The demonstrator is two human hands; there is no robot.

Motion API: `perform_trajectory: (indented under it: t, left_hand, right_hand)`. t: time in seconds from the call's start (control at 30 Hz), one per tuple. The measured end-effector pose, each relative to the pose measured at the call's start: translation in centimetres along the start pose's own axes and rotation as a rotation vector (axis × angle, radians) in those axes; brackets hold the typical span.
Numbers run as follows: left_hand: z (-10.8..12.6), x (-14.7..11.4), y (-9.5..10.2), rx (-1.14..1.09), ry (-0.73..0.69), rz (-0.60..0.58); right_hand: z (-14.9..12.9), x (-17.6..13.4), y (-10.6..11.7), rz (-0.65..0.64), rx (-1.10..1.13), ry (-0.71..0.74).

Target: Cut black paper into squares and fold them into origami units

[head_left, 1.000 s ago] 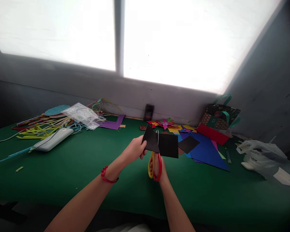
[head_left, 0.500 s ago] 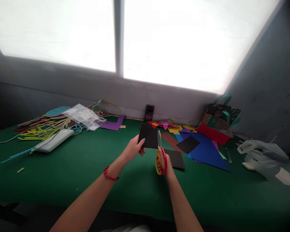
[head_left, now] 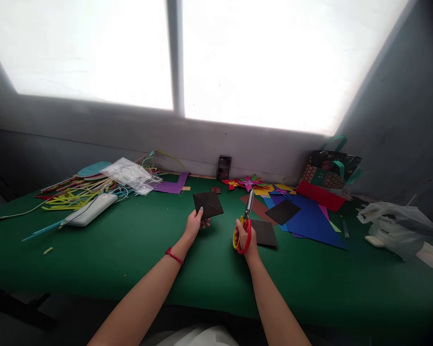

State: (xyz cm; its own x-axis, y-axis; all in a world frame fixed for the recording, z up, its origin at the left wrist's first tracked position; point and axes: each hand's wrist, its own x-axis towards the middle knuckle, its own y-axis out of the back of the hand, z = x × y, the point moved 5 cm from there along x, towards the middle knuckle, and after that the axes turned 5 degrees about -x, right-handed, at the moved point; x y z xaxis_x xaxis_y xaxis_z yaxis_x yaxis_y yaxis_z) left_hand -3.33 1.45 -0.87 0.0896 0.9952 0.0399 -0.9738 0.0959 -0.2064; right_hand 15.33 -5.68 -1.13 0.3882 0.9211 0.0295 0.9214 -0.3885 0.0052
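Note:
My left hand pinches a black paper square by its near edge, thumb on top, above the green table. Scissors with red and yellow handles are in my right hand, their blades pointing up and away from me. The blades look closed and stand apart from the held paper. Just past my right hand lies a dark paper square on the table. Farther right, another black paper piece rests over brown and blue sheets.
Blue paper, a red paper roll and folded paper flowers lie at the back right. A plastic bag stands far right. On the left are a white glue gun, colourful stems and a purple frame.
My left hand has drawn the black paper leftward, away from the scissors, and turned it. The scissors' blades now tilt to the right. A small brown scrap shows on the table behind.

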Motion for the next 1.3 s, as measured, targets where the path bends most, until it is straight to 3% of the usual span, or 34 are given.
perform_trajectory:
  t: [0.1, 0.37, 0.5, 0.77, 1.13, 1.3]
  left_hand:
    - [0.2, -0.2, -0.3, -0.012, 0.009, -0.048]
    - [0.0, -1.4, -2.5, 0.028, 0.082, -0.309]
    - [-0.4, -1.7, -2.9, 0.011, 0.137, -0.342]
    - [-0.7, -0.3, -1.1, -0.106, 0.103, -0.152]
    - [-1.4, 0.0, -0.8, -0.063, 0.088, -0.123]
    - [-1.3, 0.7, 0.8, -0.098, -0.021, 0.049]
  right_hand:
    - [-0.2, 0.0, -0.5, -0.020, -0.013, 0.090]
    - [0.3, 0.0, -1.2, -0.070, -0.086, 0.063]
    - [0.6, 0.1, -1.4, -0.060, -0.051, 0.068]
    - [1.1, 0.7, -0.5, 0.006, 0.015, 0.070]
    - [1.4, 1.1, -0.5, 0.005, 0.068, 0.055]
    - [0.8, 0.8, -0.6, -0.078, 0.086, 0.073]
